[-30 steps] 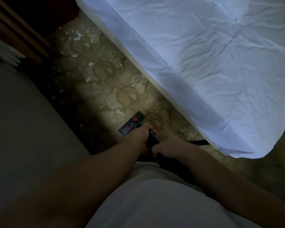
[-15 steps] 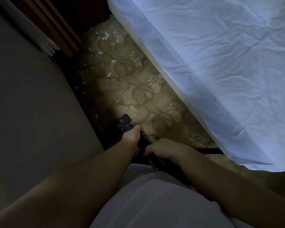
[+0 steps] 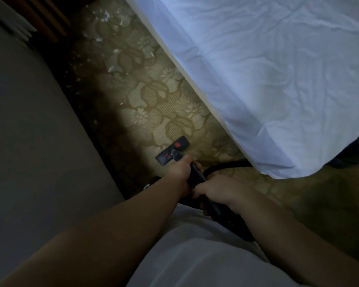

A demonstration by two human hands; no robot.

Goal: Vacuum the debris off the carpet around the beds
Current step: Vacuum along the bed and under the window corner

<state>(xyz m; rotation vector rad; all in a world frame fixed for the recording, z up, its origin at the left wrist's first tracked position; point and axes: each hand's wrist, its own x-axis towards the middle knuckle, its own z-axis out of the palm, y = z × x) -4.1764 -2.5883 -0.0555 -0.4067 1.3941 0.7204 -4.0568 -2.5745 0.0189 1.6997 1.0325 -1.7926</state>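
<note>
- The room is dim: a patterned carpet (image 3: 153, 104) forms a narrow aisle between the grey bed (image 3: 29, 121) on your left and the white-sheeted bed (image 3: 267, 69) on your right, with dark wooden furniture (image 3: 48, 19) at the far end.
- Half a second ago the vacuum head (image 3: 172, 153) sat in the shadowed strip against the grey bed. It now lies flat in the lit middle of the aisle. I judge this a sideways stroke, not an advance.
- Consequence: the debris (image 3: 110, 68) remains ahead, well apart from the head, and is thickest near the furniture. Most of the work is outstanding.
- Your left hand (image 3: 179, 172) has its fingers curled round the wand (image 3: 197, 177) just behind the head. Your right hand (image 3: 218, 189) wraps the wand higher, close to your body.
- Materials: the carpet is low and ribbed with a woven floral figure. The debris is light, torn white scraps. The head is a flat, rigid black bar with red tabs. The black hose (image 3: 222, 167) curves towards the white bed's corner, and the sheet is creased cloth.
</note>
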